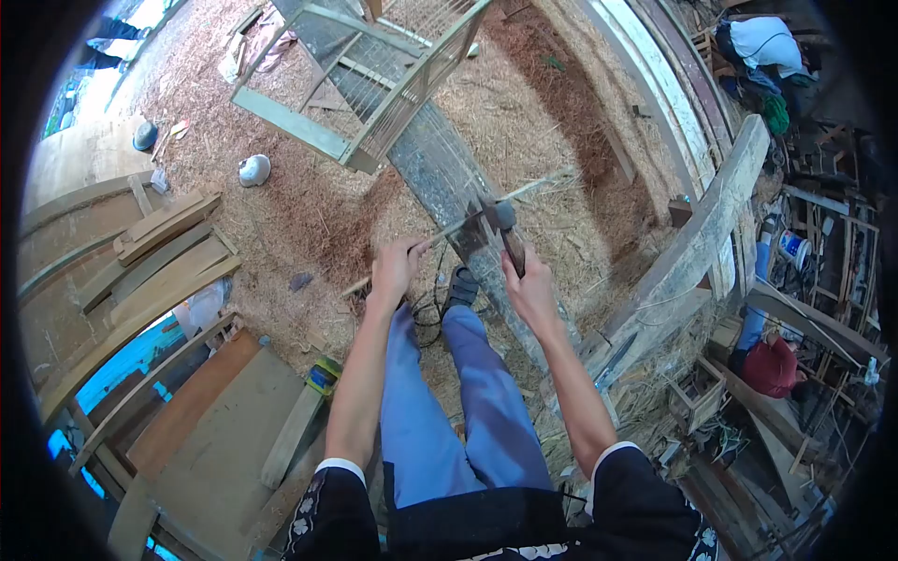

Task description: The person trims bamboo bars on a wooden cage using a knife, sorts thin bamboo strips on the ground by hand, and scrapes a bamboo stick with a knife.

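Note:
My left hand (pixel 397 268) is closed around a thin wooden strip (pixel 444 232), which slants up to the right across a worn plank (pixel 440 154). In my right hand (pixel 531 292) is the handle of what looks like a hatchet (pixel 503 217) with a dark metal head. Its head rests against or just over the strip, above the plank; whether they touch I cannot tell. Beyond my hands, a pale green slatted wooden frame (pixel 290 122) sits across the far part of the plank. My sandalled foot shows beside the plank's near part.
Wood shavings (pixel 327 220) cover the ground. Curved boards (pixel 159 271) are stacked at left, near a white cap-like object (pixel 253 170). A thick beam (pixel 692 234) slants along the right. Other people, one in a red top (pixel 769 366), are among timber there.

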The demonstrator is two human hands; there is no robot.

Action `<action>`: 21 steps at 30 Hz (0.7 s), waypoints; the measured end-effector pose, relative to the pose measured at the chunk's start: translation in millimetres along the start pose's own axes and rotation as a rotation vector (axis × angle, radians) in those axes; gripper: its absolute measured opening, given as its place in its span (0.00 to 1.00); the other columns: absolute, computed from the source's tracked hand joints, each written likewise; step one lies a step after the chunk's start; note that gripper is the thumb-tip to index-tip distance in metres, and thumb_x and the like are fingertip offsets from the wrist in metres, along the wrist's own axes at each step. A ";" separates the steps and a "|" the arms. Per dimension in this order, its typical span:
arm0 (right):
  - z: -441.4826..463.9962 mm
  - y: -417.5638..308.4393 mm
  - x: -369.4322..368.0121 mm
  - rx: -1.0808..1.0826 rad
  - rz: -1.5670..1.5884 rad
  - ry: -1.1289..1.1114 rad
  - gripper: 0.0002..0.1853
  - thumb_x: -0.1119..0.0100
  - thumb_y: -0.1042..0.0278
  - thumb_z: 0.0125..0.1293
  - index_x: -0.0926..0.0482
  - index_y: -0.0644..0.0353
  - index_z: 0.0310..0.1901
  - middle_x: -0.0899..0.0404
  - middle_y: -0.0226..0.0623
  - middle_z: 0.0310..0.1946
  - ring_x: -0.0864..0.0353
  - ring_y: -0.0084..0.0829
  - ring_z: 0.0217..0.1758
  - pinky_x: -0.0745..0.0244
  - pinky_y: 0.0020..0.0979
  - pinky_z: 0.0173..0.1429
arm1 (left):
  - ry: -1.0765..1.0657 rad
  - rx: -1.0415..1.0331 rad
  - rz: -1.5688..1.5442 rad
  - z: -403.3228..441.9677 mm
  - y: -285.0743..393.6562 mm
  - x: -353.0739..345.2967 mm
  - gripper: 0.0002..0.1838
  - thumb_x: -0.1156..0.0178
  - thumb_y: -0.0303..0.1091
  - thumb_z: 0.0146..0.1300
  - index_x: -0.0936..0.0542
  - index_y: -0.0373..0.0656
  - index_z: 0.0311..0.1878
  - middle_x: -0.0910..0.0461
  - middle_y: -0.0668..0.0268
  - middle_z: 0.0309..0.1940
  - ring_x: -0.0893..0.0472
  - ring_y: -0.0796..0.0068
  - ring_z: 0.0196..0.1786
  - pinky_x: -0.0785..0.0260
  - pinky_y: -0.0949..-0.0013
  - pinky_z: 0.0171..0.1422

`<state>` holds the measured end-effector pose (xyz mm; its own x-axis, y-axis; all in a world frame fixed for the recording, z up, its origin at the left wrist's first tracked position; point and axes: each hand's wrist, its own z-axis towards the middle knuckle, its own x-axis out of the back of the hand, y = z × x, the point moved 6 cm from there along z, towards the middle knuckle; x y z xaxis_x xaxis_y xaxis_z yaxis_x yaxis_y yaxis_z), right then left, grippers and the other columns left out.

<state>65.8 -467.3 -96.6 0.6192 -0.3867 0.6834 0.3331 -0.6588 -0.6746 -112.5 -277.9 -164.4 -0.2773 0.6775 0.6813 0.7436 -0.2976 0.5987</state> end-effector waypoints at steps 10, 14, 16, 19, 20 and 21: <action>-4.4 -21.2 12.8 -0.091 0.068 -0.071 0.26 0.38 0.51 0.72 0.24 0.64 0.61 0.15 0.60 0.41 0.15 0.61 0.45 0.22 0.51 0.49 | 0.065 -0.073 -0.046 -7.8 -3.5 14.3 0.12 0.36 0.42 0.70 0.11 0.46 0.47 0.12 0.55 0.43 0.14 0.51 0.46 0.22 0.56 0.50; 19.2 -51.1 -0.7 0.120 -0.128 0.009 0.27 0.35 0.51 0.70 0.24 0.58 0.64 0.15 0.51 0.47 0.14 0.54 0.45 0.21 0.48 0.48 | 0.153 -0.204 -0.074 -35.8 -21.5 5.6 0.11 0.34 0.38 0.69 0.12 0.42 0.46 0.13 0.56 0.39 0.14 0.54 0.43 0.23 0.60 0.48; 36.9 -62.5 -13.8 0.146 -0.212 -0.025 0.29 0.31 0.52 0.66 0.24 0.57 0.64 0.18 0.46 0.48 0.16 0.52 0.46 0.21 0.48 0.49 | 0.150 -0.141 -0.103 -51.6 -17.6 13.4 0.10 0.34 0.37 0.68 0.12 0.41 0.45 0.14 0.57 0.37 0.15 0.55 0.40 0.24 0.61 0.47; 62.7 -55.3 -47.2 0.273 -0.299 -0.018 0.29 0.28 0.53 0.63 0.23 0.55 0.63 0.20 0.43 0.43 0.17 0.49 0.45 0.22 0.45 0.49 | 0.186 -0.115 -0.131 -60.8 -21.5 17.7 0.10 0.32 0.36 0.66 0.12 0.40 0.44 0.17 0.58 0.33 0.17 0.58 0.37 0.26 0.63 0.44; 68.6 -50.1 -57.3 0.265 -0.321 -0.057 0.31 0.27 0.54 0.61 0.23 0.53 0.64 0.20 0.41 0.44 0.20 0.45 0.49 0.24 0.43 0.52 | 0.180 -0.098 -0.123 -61.4 -24.2 19.2 0.09 0.31 0.36 0.66 0.12 0.40 0.44 0.16 0.58 0.33 0.16 0.58 0.37 0.25 0.63 0.44; 72.4 -48.3 -61.5 0.328 -0.330 -0.012 0.31 0.26 0.55 0.59 0.23 0.53 0.63 0.21 0.40 0.44 0.20 0.44 0.50 0.25 0.43 0.53 | 0.172 -0.076 -0.115 -62.8 -28.5 20.1 0.09 0.31 0.35 0.66 0.12 0.40 0.43 0.16 0.58 0.34 0.16 0.58 0.37 0.25 0.63 0.44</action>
<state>63.1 -365.0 -126.3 0.4498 -0.1818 0.8744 0.7198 -0.5058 -0.4754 -177.5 -298.1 -141.3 -0.4623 0.5875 0.6642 0.6546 -0.2792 0.7026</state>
